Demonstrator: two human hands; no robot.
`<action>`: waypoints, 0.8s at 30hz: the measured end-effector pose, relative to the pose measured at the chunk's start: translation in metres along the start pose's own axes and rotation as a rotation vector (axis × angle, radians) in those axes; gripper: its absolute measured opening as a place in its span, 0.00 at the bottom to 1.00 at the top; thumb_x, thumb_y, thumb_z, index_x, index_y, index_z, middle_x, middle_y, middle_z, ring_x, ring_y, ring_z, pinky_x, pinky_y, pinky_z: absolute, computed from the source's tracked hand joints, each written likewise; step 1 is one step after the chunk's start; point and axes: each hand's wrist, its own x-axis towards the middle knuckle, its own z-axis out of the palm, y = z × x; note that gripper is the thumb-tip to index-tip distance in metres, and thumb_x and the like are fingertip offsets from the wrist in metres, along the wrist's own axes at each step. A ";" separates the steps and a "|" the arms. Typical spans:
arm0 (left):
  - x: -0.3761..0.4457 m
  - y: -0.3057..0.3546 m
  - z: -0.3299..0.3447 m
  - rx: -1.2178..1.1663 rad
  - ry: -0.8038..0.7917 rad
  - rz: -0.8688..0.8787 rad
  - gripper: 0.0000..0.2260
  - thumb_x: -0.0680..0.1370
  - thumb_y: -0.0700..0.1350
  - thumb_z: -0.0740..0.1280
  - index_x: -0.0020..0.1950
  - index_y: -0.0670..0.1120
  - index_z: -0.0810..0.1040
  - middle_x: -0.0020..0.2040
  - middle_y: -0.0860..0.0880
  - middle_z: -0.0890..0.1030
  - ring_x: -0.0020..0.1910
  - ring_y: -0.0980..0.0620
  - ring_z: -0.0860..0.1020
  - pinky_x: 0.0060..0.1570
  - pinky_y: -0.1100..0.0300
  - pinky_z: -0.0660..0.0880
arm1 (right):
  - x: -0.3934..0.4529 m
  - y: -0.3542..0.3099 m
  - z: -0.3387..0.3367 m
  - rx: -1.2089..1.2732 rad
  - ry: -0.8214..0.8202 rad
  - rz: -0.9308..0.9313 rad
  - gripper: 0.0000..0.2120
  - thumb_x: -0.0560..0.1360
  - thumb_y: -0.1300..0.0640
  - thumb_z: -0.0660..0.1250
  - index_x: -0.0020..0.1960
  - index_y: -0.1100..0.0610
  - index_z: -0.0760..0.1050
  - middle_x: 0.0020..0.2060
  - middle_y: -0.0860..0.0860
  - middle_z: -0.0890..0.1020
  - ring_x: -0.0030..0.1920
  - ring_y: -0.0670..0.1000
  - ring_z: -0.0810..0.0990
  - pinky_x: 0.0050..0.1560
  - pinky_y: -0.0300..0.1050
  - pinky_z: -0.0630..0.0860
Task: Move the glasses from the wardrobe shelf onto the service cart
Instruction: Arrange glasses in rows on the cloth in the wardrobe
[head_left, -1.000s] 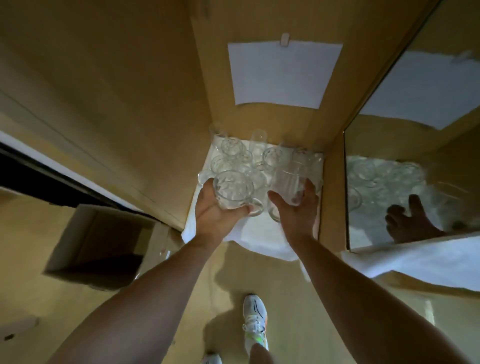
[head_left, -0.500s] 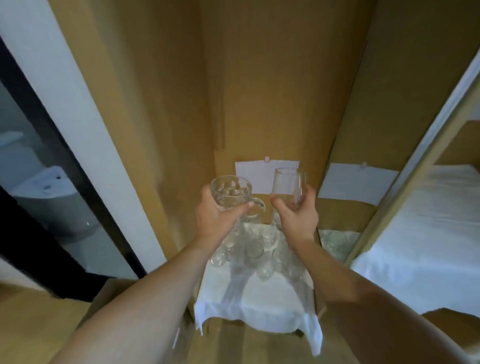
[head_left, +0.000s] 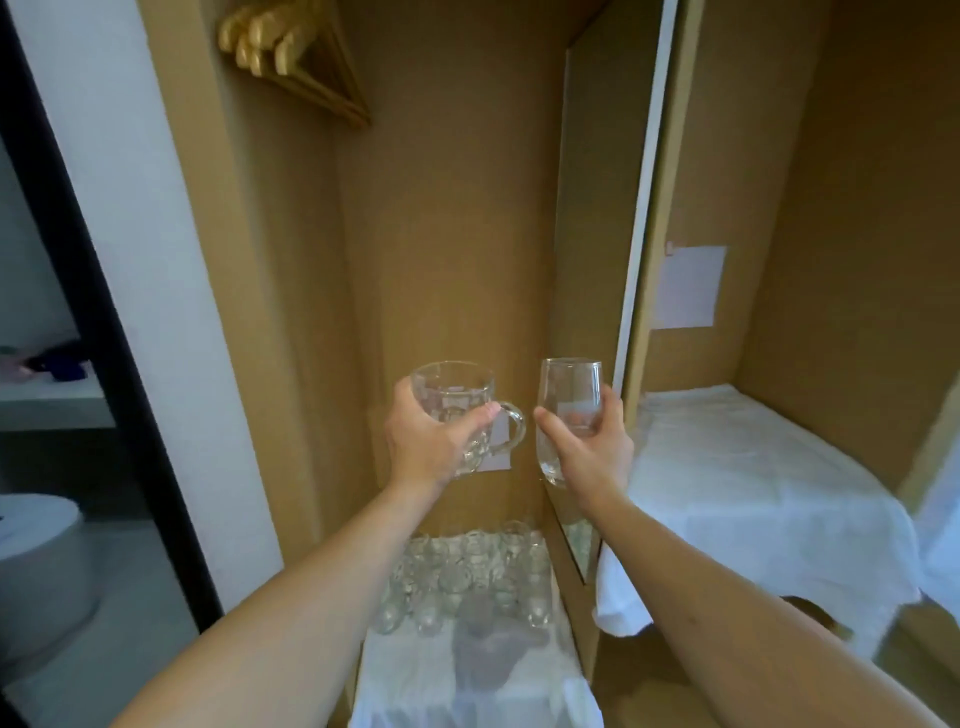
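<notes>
Aloft, an empty glass mug (head_left: 456, 410) sits gripped in the left hand (head_left: 423, 441) fingers and an empty tumbler (head_left: 567, 410) in the right hand (head_left: 589, 452) fingers, above clustered glasses (head_left: 467, 571) at the cloth-covered wardrobe shelf's (head_left: 415, 680) back edge.

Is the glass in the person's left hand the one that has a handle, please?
Yes, the left hand grips a dimpled glass mug with a side handle, while the right hand holds a plain tumbler.

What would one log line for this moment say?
left hand: holds glass mug | right hand: holds tumbler | remaining glasses: on shelf
</notes>
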 end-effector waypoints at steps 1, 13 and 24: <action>-0.006 0.007 0.004 -0.018 -0.019 0.006 0.31 0.55 0.63 0.83 0.51 0.62 0.73 0.48 0.59 0.84 0.46 0.66 0.81 0.41 0.72 0.75 | -0.001 -0.004 -0.010 -0.013 0.023 -0.007 0.48 0.58 0.27 0.73 0.73 0.45 0.65 0.47 0.45 0.81 0.49 0.46 0.81 0.44 0.37 0.72; -0.065 0.082 0.104 -0.132 -0.157 0.008 0.33 0.56 0.60 0.83 0.55 0.56 0.74 0.50 0.54 0.83 0.48 0.56 0.83 0.51 0.50 0.82 | 0.022 -0.012 -0.143 0.020 0.179 -0.043 0.48 0.58 0.30 0.75 0.73 0.47 0.66 0.43 0.48 0.82 0.44 0.44 0.81 0.50 0.43 0.79; -0.118 0.119 0.252 -0.159 -0.174 -0.024 0.33 0.56 0.58 0.85 0.55 0.55 0.75 0.50 0.55 0.84 0.46 0.59 0.83 0.44 0.61 0.81 | 0.080 0.007 -0.286 0.005 0.126 0.012 0.37 0.63 0.39 0.80 0.67 0.44 0.69 0.47 0.51 0.80 0.48 0.52 0.82 0.28 0.53 0.82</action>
